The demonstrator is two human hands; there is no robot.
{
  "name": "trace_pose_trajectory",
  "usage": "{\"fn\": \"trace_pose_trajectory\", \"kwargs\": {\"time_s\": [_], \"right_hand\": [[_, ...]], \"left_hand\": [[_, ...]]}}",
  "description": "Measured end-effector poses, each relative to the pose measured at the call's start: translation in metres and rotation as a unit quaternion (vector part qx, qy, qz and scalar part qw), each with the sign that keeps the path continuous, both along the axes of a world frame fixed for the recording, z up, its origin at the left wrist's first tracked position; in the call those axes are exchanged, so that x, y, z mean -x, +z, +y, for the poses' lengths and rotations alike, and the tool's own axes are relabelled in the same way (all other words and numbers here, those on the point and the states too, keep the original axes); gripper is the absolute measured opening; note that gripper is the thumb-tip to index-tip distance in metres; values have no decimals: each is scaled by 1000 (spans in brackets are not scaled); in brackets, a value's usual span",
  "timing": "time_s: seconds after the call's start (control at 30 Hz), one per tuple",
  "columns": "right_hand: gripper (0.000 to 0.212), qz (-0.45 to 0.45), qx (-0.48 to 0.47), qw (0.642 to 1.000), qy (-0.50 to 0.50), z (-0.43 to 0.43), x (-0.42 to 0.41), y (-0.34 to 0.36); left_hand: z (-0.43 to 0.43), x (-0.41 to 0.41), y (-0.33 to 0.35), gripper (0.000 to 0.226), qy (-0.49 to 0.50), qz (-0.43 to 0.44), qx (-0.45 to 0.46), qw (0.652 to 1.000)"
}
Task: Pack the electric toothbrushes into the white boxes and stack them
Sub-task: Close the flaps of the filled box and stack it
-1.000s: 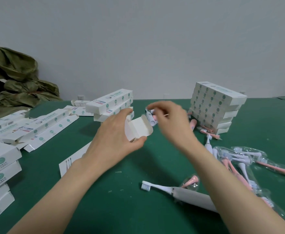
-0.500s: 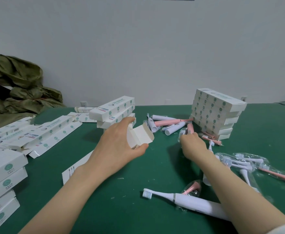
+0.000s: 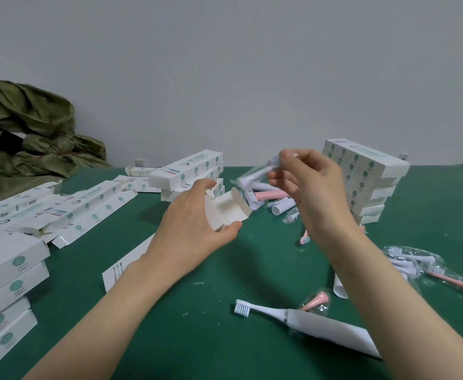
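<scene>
Box open, brush head raised
The left hand curls its fingers around the open white box; the right hand pinches a wrapped brush head above the desk.

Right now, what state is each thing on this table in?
white box, end flap open, gripped by left hand.
wrapped white piece, pinched in the air by right hand; blurred.
white toothbrush, lying flat, unpacked.
right stack of boxes, closed, piled up.
loose boxes on the left, lying unstacked, some ends open.
</scene>
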State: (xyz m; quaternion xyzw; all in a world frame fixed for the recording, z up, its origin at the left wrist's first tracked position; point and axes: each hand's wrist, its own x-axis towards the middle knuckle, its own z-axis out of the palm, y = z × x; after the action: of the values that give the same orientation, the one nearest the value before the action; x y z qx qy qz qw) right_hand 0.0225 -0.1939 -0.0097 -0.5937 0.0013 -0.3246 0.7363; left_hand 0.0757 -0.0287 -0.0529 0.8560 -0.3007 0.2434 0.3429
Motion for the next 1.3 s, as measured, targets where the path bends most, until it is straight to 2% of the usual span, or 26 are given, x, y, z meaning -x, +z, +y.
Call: {"fn": "trace_pose_trajectory", "kwargs": {"time_s": [0.3, 0.37, 0.4, 0.5, 0.53, 0.67, 0.77, 0.8, 0.83, 0.9, 0.97, 1.03, 1.07, 1.13, 1.2, 1.23, 1.3], "right_hand": [[9, -10, 231, 971, -56, 41, 5, -15], [3, -5, 327, 939, -102, 43, 5, -18], [7, 2, 378, 917, -126, 44, 4, -20], [15, 11, 501, 858, -114, 47, 2, -25], [18, 5, 519, 849, -97, 47, 2, -25], [16, 21, 481, 870, -101, 39, 2, -21], [17, 39, 580, 807, -104, 37, -1, -22], [19, 38, 585, 804, -101, 38, -1, -24], [20, 35, 561, 819, -116, 39, 0, -25], [17, 19, 457, 872, -172, 41, 2, -25], [17, 55, 382, 902, -195, 42, 5, -21], [14, 106, 311, 934, -138, 38, 4, -17], [9, 104, 278, 950, -102, 37, 4, -14], [26, 76, 277, 953, -93, 36, 7, -11], [28, 69, 292, 947, -113, 35, 8, -13], [25, 71, 289, 948, -114, 35, 7, -14], [24, 77, 253, 959, -98, 33, 6, -14]], "left_hand": [[-4, 8, 6, 73, -10, -28, 43, 999], [-5, 10, 6, 75, -17, -27, 41, 999], [-6, 11, 5, 76, -21, -23, 42, 999], [-6, 10, 5, 79, -28, -3, 46, 999], [-6, 9, 5, 79, -27, 1, 48, 998], [-4, 7, 4, 77, -14, -14, 45, 999], [-6, 8, 3, 78, -20, -13, 35, 999], [-6, 8, 2, 78, -23, -11, 33, 999], [-7, 8, 3, 78, -25, -13, 34, 999], [-6, 9, 5, 72, -27, -18, 49, 998], [-4, 9, 7, 66, -21, -21, 74, 997], [-3, 8, 8, 70, -20, -16, 84, 996], [-3, 8, 7, 77, -25, -7, 78, 997], [-4, 7, 3, 100, -39, 15, 13, 999], [-5, 6, -1, 115, -61, 16, -75, 995], [-4, 6, -2, 115, -75, 20, -85, 993], [-2, 5, -1, 101, -102, 50, -26, 993]]}}
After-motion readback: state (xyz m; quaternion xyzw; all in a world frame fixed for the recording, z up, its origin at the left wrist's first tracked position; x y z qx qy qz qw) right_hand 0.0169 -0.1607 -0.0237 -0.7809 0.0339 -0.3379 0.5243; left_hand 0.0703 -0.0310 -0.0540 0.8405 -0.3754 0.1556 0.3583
